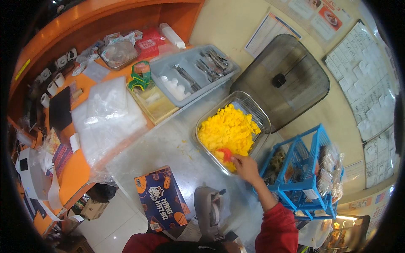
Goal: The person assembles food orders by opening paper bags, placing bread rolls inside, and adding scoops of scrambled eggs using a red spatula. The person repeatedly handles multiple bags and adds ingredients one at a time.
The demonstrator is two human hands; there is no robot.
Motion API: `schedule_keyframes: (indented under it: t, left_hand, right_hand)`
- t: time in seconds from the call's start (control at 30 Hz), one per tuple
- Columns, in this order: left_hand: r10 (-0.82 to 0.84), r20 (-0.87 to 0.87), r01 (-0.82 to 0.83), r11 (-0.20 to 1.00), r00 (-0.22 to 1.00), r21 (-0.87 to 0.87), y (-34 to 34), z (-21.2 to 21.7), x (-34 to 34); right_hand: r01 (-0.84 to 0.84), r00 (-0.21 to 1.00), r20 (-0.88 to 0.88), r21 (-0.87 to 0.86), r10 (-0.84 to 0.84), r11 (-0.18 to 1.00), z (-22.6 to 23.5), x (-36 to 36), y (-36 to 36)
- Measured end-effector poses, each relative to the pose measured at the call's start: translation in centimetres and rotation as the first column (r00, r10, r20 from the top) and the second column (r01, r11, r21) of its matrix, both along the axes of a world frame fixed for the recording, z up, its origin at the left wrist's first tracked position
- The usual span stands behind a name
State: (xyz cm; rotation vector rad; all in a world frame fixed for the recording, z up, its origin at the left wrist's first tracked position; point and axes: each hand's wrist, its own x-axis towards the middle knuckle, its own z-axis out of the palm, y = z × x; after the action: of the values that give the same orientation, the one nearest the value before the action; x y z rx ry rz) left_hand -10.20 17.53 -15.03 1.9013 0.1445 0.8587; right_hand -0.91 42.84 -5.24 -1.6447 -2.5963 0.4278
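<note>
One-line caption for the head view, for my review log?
Right hand dips a red scoop into a clear container of yellow fruit chunks on a steel counter, beside a blue basket rack.

Light: bright and even from overhead, warm in tone.
Glare: a soft sheen lay on the steel counter [168, 147] and the clear plastic bags [105, 114].
Shadows: faint and short.
Edges: the fisheye bent straight lines; corners fell black.
Focus: centre fairly sharp, rim soft.

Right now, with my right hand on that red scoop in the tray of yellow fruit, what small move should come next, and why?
Probably lift the red scoop level and clear of the metal tray. The right hand holds it at the near corner, buried in the yellow chunks.
</note>
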Motion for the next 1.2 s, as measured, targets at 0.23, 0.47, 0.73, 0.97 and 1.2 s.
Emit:
schedule_keyframes:
  t: [0.23, 0.47, 0.73, 0.97, 1.2]
  left_hand:
    - [0.008, -0.026, -0.008, 1.0, 1.0, 0.026, -0.7, -0.4, 1.1]
    - [-0.006, -0.021, 0.008, 0.994, 1.0, 0.109, -3.5, -0.3, 3.1]
    - [0.045, -0.14, -0.062, 0.991, 0.989, -0.115, -6.7, 7.8, -1.2]
    - [0.123, -0.297, -0.113, 0.992, 0.947, 0.05, -6.4, 11.4, -1.6]
    - [0.162, -0.279, -0.133, 0.984, 0.947, 0.118, -6.8, 10.2, -1.0]
  right_hand:
    - [0.059, 0.762, -0.495, -0.59, -0.418, 0.806, -0.7, 1.4, 2.7]
    - [0.083, 0.493, -0.615, -0.671, -0.616, 0.737, 7.2, 8.8, -9.3]
    - [0.367, 0.557, -0.443, -0.628, -0.703, 0.686, 5.8, 15.4, -34.5]
    - [-0.015, 0.999, -0.037, 0.07, 0.017, 0.997, 1.1, 17.6, -39.3]
    - [0.131, 0.988, -0.104, 0.146, -0.116, 0.981, 2.2, 17.8, -40.7]
